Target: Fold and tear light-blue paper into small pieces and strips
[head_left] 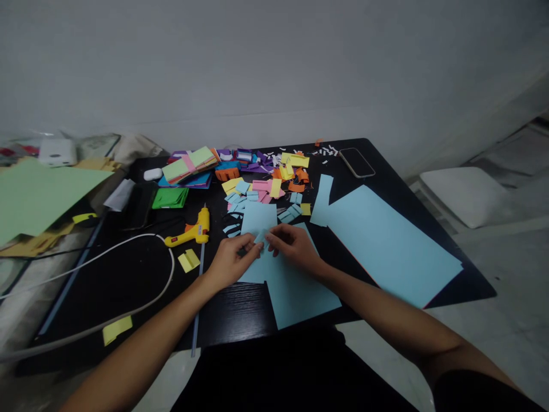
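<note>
Between the fingertips of both hands is a small piece of light blue paper (261, 236). My left hand (235, 256) is closed in a pinch on its left side. My right hand (292, 247) pinches it from the right, thumb and forefinger together. Beneath the hands lie light blue paper sheets (295, 297), one slanting towards the table's front edge. Just beyond them are small folded light blue pieces (290, 213) among pink, yellow and orange ones.
A yellow glue gun (197, 228) with a clear glue stick (196, 320) lies left of my hands. A white cable (171, 269) loops nearby. On the right are a stack of light blue sheets (390, 246) and a phone (357, 162). Bundled coloured paper (191, 166) sits at the back.
</note>
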`<state>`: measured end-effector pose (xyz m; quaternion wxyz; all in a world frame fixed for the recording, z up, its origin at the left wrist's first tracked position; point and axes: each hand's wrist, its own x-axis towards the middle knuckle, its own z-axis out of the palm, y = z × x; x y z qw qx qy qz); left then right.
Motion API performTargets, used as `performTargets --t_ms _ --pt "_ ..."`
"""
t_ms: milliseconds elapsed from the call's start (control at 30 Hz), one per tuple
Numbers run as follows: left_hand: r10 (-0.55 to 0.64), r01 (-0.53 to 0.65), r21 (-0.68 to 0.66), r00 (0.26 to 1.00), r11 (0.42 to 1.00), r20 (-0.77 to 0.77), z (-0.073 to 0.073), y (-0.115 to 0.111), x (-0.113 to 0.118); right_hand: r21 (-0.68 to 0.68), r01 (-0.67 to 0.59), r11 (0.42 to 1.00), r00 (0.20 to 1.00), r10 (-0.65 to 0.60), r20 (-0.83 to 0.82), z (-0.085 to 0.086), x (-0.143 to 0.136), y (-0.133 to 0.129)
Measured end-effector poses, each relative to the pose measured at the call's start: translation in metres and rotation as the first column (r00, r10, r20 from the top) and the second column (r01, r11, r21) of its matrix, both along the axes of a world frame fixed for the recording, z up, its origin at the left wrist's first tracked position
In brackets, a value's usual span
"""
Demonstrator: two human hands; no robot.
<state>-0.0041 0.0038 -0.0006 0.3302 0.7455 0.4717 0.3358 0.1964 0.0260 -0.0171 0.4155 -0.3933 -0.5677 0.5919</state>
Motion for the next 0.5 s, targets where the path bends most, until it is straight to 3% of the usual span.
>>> performTargets --t_ms 333,500 --pt "-0.007 0.005 -0.074 1.0 0.997 -0.028 -0.0023 0.001 -0.0007 -0.068 -0.024 0.997 0.999 0.022 -0.04 -0.0028 0.0 0.004" --pt "-0.024 0.03 0.073 0.996 0.997 -0.085 -0.0043 0.0039 -0.0069 -0.062 -0.092 0.994 0.996 0.09 -0.025 -0.0021 0.0017 0.0045"
